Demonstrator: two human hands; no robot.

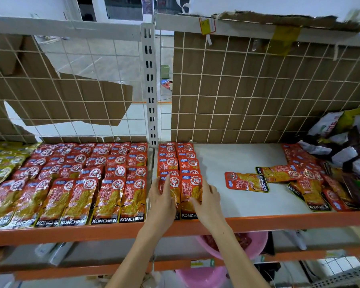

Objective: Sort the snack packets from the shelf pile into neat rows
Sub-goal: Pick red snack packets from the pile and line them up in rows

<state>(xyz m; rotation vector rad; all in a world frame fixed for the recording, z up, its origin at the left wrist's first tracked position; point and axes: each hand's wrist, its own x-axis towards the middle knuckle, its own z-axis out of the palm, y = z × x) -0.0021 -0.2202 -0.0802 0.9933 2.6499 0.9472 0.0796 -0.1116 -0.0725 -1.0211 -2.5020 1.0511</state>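
Front two red Konchew packets (190,194) lie flat at the shelf (237,196) edge, long axes front-to-back, logos rearward. Left hand (163,201) and right hand (208,202) rest on them, fingers extended. Unsorted pile (308,173) lies right; two loose packets (247,181) lie crosswise.

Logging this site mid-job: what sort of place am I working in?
Probably a shop or stockroom aisle. An orange-edged metal shelf with a wire-grid back holds rows of identical red snack packets, a yellow price tag hangs above, and both hands straighten packets.
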